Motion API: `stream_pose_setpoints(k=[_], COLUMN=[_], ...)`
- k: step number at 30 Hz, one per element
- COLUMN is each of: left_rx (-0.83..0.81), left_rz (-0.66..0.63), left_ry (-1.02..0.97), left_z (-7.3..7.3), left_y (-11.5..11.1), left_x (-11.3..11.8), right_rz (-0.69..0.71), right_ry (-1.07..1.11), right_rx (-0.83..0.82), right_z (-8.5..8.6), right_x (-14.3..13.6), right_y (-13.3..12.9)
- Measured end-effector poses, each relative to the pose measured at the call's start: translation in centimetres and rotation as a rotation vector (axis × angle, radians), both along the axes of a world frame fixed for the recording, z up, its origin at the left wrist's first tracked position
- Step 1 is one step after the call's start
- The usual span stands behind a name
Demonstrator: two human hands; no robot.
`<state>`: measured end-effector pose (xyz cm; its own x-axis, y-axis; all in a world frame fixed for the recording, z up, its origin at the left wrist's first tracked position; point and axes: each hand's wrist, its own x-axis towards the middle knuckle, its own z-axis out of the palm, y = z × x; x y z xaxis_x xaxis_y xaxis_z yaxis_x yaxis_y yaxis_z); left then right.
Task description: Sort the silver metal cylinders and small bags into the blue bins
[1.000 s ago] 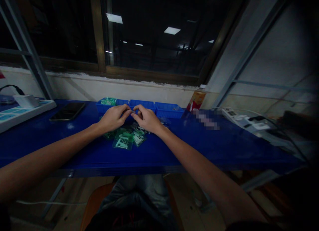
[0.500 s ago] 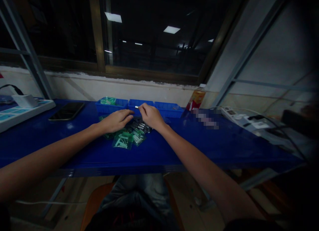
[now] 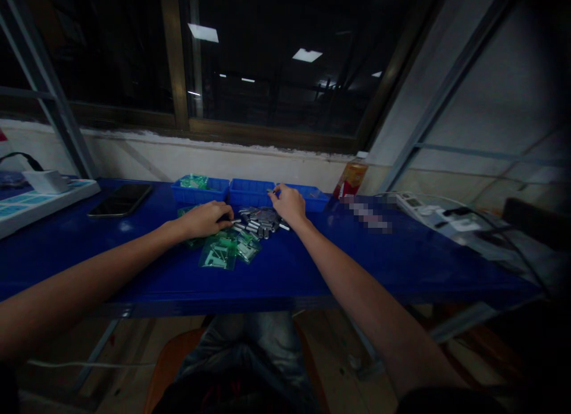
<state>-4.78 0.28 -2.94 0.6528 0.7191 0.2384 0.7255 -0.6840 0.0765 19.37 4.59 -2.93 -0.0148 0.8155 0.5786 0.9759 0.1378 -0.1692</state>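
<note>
Several small metal pieces (image 3: 263,220) lie in a loose pile on the blue table (image 3: 285,277). My left hand (image 3: 209,218) is at the pile's left side, its fingers closed on a small silver piece (image 3: 236,221). Above the pile's right edge, my right hand (image 3: 289,204) pinches a small metal piece (image 3: 271,191) in front of the bins. Green-tinted clear packets (image 3: 218,251) with pale parts inside lie just in front of my left hand.
Three blue bins stand behind the pile: left (image 3: 200,192), middle (image 3: 251,191) and right (image 3: 307,198). A phone (image 3: 120,200) and power strip (image 3: 49,201) lie left. An orange-red bottle (image 3: 352,177) and cables are right.
My right hand has moved right, uncovering more of the metal pile. My left hand has shifted slightly and its fingers have closed on a silver piece.
</note>
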Motion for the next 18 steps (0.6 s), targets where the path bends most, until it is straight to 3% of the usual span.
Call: stream_pose_setpoints(k=[7,11,18], left_rx=[0.05,0.083,0.187], left_rz=[0.094,0.147,0.152], left_ry=[0.012,-0.073,-0.289], left_z=[-0.3,-0.1,0.9], left_y=[0.0,-0.1,-0.6], left_x=[0.1,0.1,0.3], right_rz=[-0.01,0.057,0.542], right_ry=[0.034,0.062,0.003], right_rx=[-0.009,-0.001,-0.033], right_z=[-0.1,0.1,0.6], right_x=[0.4,-0.1,-3.7], right_y=[0.7,0.1,-3.4])
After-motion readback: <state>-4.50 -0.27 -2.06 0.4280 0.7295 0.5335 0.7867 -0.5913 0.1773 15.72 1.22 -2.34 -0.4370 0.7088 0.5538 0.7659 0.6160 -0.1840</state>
